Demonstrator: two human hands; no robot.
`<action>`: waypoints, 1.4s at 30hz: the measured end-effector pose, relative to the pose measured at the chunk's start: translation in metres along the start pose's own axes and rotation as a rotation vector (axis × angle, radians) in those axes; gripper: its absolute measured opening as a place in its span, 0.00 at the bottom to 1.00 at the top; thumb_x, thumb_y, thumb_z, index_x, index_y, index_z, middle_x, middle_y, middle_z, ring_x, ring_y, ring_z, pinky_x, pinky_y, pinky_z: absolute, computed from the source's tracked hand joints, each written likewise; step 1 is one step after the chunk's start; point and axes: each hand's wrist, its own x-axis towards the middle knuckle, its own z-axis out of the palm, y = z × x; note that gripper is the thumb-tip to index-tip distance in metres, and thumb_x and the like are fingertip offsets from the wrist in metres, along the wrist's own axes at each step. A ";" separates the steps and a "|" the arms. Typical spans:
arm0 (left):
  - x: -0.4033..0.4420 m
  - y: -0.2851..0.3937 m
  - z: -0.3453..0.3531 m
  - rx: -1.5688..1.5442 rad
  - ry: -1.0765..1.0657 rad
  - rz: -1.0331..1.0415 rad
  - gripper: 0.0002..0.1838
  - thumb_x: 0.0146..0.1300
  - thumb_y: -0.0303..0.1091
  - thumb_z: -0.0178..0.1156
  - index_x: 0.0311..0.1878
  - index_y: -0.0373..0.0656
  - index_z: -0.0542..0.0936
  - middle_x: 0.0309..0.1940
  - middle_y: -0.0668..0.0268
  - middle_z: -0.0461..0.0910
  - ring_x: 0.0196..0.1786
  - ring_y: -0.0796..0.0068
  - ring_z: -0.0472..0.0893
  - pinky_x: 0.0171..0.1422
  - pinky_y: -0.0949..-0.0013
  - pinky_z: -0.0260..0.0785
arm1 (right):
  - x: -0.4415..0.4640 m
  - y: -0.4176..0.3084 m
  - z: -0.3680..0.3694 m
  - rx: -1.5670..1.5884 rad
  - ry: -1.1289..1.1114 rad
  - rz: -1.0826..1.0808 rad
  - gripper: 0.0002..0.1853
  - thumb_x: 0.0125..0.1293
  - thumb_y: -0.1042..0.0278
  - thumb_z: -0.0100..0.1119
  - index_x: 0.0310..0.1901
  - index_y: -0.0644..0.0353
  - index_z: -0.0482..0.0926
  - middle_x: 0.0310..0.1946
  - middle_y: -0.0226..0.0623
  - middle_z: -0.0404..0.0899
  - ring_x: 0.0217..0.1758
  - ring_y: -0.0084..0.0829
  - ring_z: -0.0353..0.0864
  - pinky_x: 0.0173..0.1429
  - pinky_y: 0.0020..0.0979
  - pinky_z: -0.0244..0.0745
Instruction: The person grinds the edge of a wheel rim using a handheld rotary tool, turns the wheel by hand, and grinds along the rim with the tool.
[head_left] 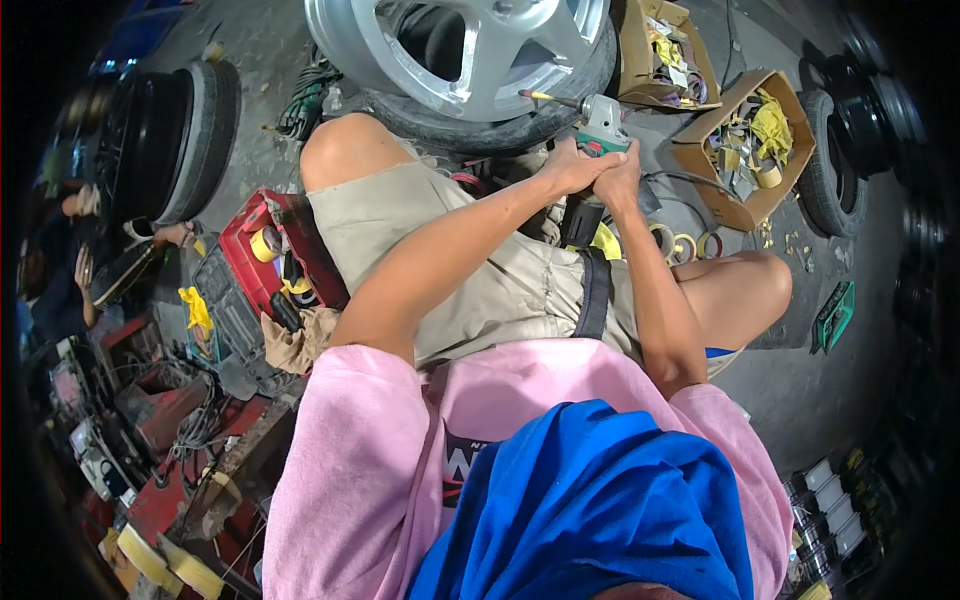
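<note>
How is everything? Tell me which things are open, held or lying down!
Tool: held in both hands; can't tell if it's running
Left hand: closed on it
Right hand: closed on it
Rim: resting on a tire
Far box: open, filled
Near box: open, filled
Red box: open, things inside

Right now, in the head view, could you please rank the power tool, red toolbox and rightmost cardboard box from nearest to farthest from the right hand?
1. Power tool, at the right hand.
2. Rightmost cardboard box, off to the right.
3. Red toolbox, across to the left.
</note>
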 end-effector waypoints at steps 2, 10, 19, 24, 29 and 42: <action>0.018 -0.012 -0.002 0.048 -0.001 -0.030 0.36 0.56 0.53 0.78 0.59 0.36 0.81 0.53 0.61 0.85 0.53 0.76 0.83 0.62 0.70 0.74 | -0.005 -0.014 -0.004 0.021 -0.022 0.013 0.45 0.52 0.53 0.82 0.60 0.73 0.64 0.50 0.64 0.83 0.57 0.54 0.85 0.60 0.44 0.77; -0.009 0.003 0.000 0.058 0.047 -0.004 0.33 0.56 0.51 0.78 0.57 0.37 0.82 0.51 0.62 0.86 0.51 0.75 0.84 0.59 0.69 0.75 | -0.007 -0.008 -0.003 0.054 -0.075 0.011 0.48 0.52 0.56 0.83 0.64 0.75 0.63 0.50 0.63 0.83 0.56 0.54 0.85 0.60 0.42 0.77; -0.012 -0.001 -0.001 0.194 0.198 0.002 0.43 0.46 0.63 0.79 0.52 0.31 0.83 0.48 0.52 0.86 0.49 0.68 0.85 0.57 0.65 0.77 | -0.012 -0.003 0.006 0.082 -0.035 0.057 0.43 0.59 0.65 0.75 0.69 0.78 0.61 0.55 0.55 0.81 0.55 0.40 0.82 0.61 0.37 0.77; 0.001 0.023 0.000 0.142 0.028 -0.054 0.46 0.48 0.64 0.78 0.57 0.32 0.80 0.51 0.56 0.85 0.51 0.69 0.84 0.58 0.66 0.76 | 0.013 0.005 -0.003 0.068 -0.024 0.093 0.52 0.49 0.53 0.84 0.67 0.74 0.62 0.53 0.64 0.81 0.59 0.55 0.83 0.63 0.43 0.76; 0.025 0.021 0.006 -0.004 -0.033 0.000 0.42 0.46 0.63 0.78 0.55 0.35 0.84 0.49 0.55 0.87 0.52 0.65 0.86 0.61 0.65 0.75 | 0.029 0.004 -0.006 0.030 0.047 0.048 0.48 0.49 0.53 0.84 0.63 0.72 0.64 0.50 0.63 0.83 0.55 0.58 0.85 0.60 0.46 0.77; 0.062 -0.002 0.019 0.191 -0.064 0.072 0.40 0.53 0.60 0.78 0.59 0.37 0.83 0.51 0.61 0.87 0.52 0.74 0.84 0.61 0.69 0.75 | 0.038 0.017 -0.009 0.019 0.100 0.091 0.48 0.48 0.51 0.85 0.61 0.72 0.66 0.50 0.61 0.83 0.54 0.54 0.85 0.59 0.45 0.77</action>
